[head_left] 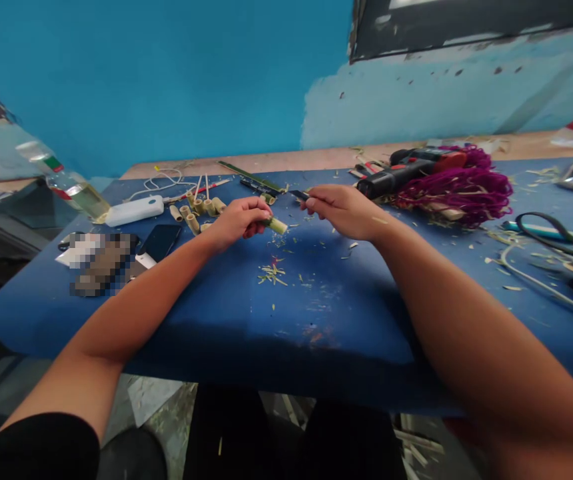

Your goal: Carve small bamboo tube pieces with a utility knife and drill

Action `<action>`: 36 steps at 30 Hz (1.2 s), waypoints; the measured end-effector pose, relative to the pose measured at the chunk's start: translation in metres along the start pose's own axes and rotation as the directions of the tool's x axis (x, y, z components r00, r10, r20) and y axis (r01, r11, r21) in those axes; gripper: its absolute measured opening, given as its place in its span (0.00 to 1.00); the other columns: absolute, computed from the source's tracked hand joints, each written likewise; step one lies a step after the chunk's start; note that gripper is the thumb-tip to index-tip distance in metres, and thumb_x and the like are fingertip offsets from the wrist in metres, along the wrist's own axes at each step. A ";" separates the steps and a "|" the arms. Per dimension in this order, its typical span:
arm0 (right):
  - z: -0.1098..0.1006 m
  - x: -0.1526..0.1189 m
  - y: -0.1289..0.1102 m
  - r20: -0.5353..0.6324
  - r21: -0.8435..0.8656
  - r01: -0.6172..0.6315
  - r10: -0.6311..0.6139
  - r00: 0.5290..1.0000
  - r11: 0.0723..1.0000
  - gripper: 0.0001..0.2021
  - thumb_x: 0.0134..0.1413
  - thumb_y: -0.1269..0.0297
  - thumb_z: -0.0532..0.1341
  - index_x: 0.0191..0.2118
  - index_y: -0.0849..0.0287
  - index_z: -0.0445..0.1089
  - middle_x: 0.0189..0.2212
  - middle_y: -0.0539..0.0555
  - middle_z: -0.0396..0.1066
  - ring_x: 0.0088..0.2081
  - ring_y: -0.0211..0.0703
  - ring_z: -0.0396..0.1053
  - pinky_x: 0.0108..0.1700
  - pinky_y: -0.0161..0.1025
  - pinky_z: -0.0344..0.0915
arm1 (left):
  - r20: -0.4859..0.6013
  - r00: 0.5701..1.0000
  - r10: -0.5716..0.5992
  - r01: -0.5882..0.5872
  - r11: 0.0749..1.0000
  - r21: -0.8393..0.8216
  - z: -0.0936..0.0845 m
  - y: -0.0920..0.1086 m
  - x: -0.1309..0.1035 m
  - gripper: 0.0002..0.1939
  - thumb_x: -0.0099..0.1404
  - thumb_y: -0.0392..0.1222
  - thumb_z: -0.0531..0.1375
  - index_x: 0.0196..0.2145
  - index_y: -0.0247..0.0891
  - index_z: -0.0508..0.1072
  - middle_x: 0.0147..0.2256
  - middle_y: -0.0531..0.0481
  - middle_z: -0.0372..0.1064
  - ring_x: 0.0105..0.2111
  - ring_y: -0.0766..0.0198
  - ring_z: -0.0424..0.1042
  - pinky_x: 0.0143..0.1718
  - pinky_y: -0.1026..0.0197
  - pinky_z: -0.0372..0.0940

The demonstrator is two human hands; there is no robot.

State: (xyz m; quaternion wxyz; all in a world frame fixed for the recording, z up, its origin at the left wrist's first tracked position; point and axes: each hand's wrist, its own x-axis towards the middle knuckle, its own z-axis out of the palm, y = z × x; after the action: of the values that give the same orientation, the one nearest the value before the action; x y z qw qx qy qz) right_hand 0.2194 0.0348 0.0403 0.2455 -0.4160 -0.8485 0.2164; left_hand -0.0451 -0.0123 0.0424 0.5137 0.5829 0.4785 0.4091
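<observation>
Near the middle of the blue table [226,287], my left hand [241,221] is closed round a short green piece of bamboo [277,226], whose pale end sticks out to the right. My right hand [339,208] grips a dark-handled knife [300,195], its tip pointing left and a little apart from the bamboo. Most of the handle is hidden by the fingers. Beyond my left hand stand and lie several cut bamboo tubes [193,223]. Thin shavings [272,273] are scattered on the table below both hands.
At the right back lie a power drill [406,170] and a bundle of purple cord [459,193]. To the left are a clear bottle [74,183], a white device [135,211] and a phone [161,242]. A white cable [531,277] and black strap [561,233] lie at right.
</observation>
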 end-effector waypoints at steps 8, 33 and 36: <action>0.005 -0.010 -0.017 0.254 -0.127 0.125 -0.090 0.963 0.984 0.20 0.76 0.48 0.51 0.36 0.53 0.71 0.28 0.53 0.69 0.33 0.46 0.65 0.42 0.45 0.58 | 0.071 0.997 -0.014 -0.005 0.966 0.259 0.000 0.001 0.000 0.10 0.69 0.30 0.66 0.29 0.33 0.81 0.21 0.50 0.68 0.22 0.69 0.62 0.29 0.62 0.53; 0.035 -0.004 -0.013 0.158 -0.576 0.202 -0.134 0.978 0.792 0.32 0.77 0.36 0.46 0.36 0.53 0.76 0.25 0.56 0.70 0.33 0.49 0.67 0.36 0.45 0.50 | 0.146 0.978 0.149 -0.202 0.854 0.479 0.001 0.000 -0.002 0.13 0.69 0.24 0.63 0.37 0.29 0.89 0.19 0.58 0.67 0.21 0.76 0.62 0.28 0.66 0.56; 0.032 -0.004 -0.012 0.180 -0.514 0.220 -0.147 0.973 0.829 0.32 0.77 0.34 0.46 0.36 0.52 0.76 0.24 0.57 0.71 0.37 0.52 0.70 0.38 0.46 0.54 | 0.160 0.974 0.158 -0.215 0.863 0.457 0.000 0.000 -0.002 0.13 0.69 0.23 0.63 0.39 0.27 0.89 0.20 0.57 0.69 0.21 0.77 0.62 0.27 0.68 0.56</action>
State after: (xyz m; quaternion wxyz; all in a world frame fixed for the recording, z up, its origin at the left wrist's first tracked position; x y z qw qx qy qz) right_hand 0.1949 0.0200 0.0207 0.0838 -0.3687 -0.9255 -0.0239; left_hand -0.0454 -0.0138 0.0422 0.3417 0.7568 0.4739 0.2932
